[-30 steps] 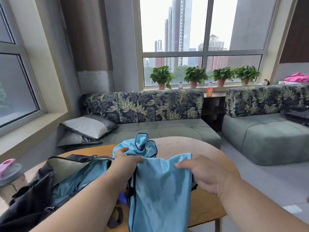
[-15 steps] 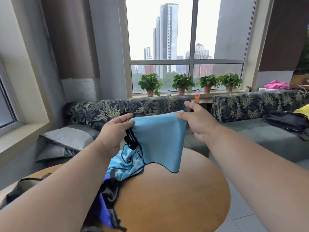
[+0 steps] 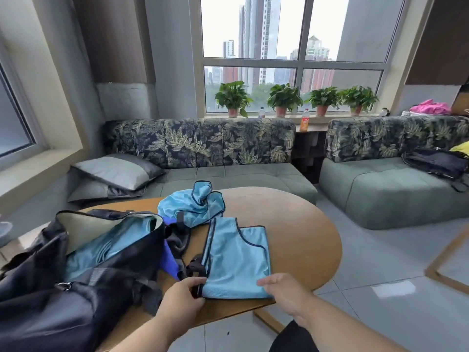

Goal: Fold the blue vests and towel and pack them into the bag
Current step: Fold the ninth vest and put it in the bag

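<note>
Blue vest laid flat on round table, both hands at its near edge.

Left hand (image 3: 183,293) pinches near-left corner of the flat vest (image 3: 236,260); right hand (image 3: 284,288) rests on near-right corner, fingers relaxed. Second vest (image 3: 193,204) crumpled beyond it on the table (image 3: 304,237). Open black bag (image 3: 76,262) at left, blue cloth (image 3: 101,247) inside.

Single head-worn view, angled forward and down, close over table (image 3: 304,240)
</note>
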Available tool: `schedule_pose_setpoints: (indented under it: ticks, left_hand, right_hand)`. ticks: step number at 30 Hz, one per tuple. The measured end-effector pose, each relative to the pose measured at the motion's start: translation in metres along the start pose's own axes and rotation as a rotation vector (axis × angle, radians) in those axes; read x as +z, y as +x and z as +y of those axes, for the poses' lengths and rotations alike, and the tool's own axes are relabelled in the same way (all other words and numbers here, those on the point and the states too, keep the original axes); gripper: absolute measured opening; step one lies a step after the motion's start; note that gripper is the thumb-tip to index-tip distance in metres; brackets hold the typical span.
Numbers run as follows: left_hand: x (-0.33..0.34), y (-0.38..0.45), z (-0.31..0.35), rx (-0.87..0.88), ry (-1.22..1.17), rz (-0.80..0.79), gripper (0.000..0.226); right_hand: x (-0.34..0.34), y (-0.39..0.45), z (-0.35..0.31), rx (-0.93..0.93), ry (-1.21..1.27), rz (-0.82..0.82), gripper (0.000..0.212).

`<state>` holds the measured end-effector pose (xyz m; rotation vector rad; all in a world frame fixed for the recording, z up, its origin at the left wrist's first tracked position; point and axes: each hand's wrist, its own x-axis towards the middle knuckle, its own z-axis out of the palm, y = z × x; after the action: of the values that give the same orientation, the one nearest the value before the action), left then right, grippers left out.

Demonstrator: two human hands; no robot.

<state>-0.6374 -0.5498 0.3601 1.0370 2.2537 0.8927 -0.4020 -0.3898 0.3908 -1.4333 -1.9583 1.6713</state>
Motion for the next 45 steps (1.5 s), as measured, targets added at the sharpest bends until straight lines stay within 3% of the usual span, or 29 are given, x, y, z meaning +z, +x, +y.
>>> schedule_pose_setpoints:
  ticks: [13,19,22,28,30,33,40,42,44,45]
  left_hand:
    - [0.009,-0.033,-0.011,0.14,0.211,0.09,0.046]
    - [0.005,-0.036,-0.02,0.257,0.259,0.082,0.049]
    - [-0.002,-0.039,-0.021,0.289,0.3,0.12,0.045]
    - [-0.031,-0.051,0.001,0.4,0.291,0.28,0.034]
    - [-0.044,-0.051,0.018,0.419,0.277,0.277,0.027]
    - [-0.06,-0.04,0.05,0.402,0.211,0.231,0.02]
    - [-0.071,0.054,0.099,0.268,0.246,0.224,0.007]
    - [-0.066,0.089,0.101,0.218,0.293,0.225,0.018]
    - [-0.057,0.115,0.096,0.163,0.42,0.244,0.048]
    - [-0.05,0.122,0.093,0.159,0.491,0.271,0.058]
  right_hand:
    - [0.011,-0.031,0.027,-0.092,-0.43,-0.04,0.034]
    - [0.009,-0.036,0.024,-0.252,-0.748,0.09,0.013]
    - [0.004,-0.046,0.013,-0.352,-0.829,0.168,0.028]
    - [-0.019,-0.06,-0.003,-0.533,-0.54,0.23,0.014]
    - [-0.028,-0.061,-0.012,-0.511,-0.388,0.234,0.007]
    - [-0.037,-0.057,-0.024,-0.451,-0.202,0.212,0.014]
    - [-0.05,0.009,-0.058,-0.402,0.017,0.288,0.022]
    - [-0.051,0.038,-0.069,-0.373,0.039,0.273,0.019]
    - [-0.048,0.068,-0.066,-0.295,0.007,0.204,0.007]
    - [-0.046,0.082,-0.061,-0.234,-0.064,0.194,0.026]
